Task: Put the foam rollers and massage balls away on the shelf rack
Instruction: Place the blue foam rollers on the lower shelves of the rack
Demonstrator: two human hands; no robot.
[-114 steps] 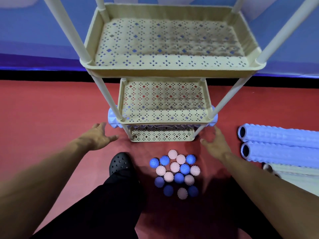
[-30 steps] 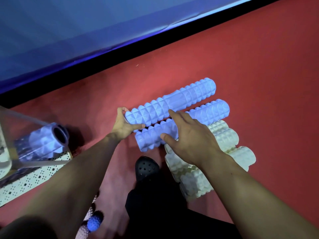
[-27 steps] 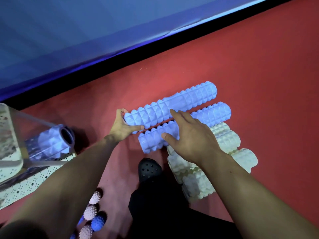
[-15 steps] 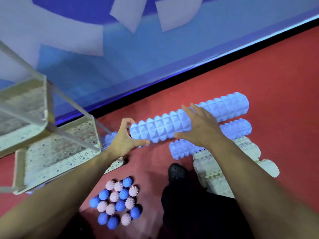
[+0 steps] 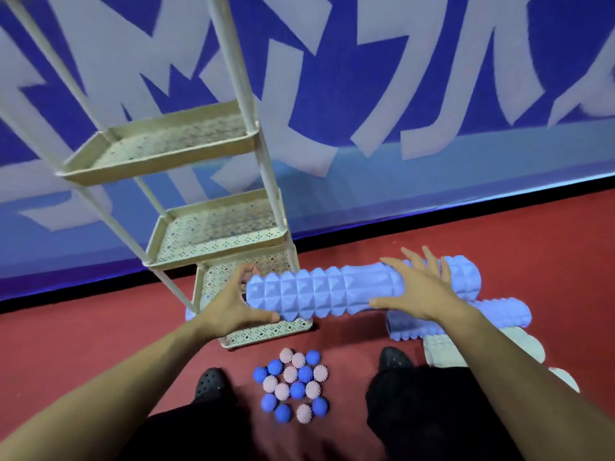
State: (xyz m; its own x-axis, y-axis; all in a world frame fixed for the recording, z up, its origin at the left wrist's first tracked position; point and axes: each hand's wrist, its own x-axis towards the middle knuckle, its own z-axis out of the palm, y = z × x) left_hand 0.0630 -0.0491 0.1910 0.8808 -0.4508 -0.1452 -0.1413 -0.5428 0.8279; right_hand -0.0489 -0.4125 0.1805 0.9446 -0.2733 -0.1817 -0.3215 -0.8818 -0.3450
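The person holds a blue foam roller (image 5: pixel 327 292) in the air, level, in front of the shelf rack (image 5: pixel 213 257). The left hand (image 5: pixel 233 309) is curled round its left end, thumb below and fingers behind. The right hand (image 5: pixel 421 291) lies over the right part with straight spread fingers and the thumb under the front edge, so it presses and supports more than it grips. The roller's left end is just before the lowest tier (image 5: pixel 266 331) of the rack.

What could go wrong: the roller looks longer than the tier is wide, so it may knock a rack post (image 5: pixel 269 181) or stick out at both sides and roll off the low rim. Because the right hand is flat, the roller can slip down on that side if it is tilted. The spiky massage balls (image 5: pixel 293 384) lie in a cluster on the red floor (image 5: pixel 66 344) between the two black shoes (image 5: pixel 213 387), and a step forward may scatter them.

Hard to make out: the picture is blurred by motion. A bit of blue shows at the left foot of the rack; I cannot tell what it is. A second blue roller (image 5: pixel 499 314) and the cream rollers (image 5: pixel 442 351) on the floor are partly covered by the right arm, so their number is not sure.
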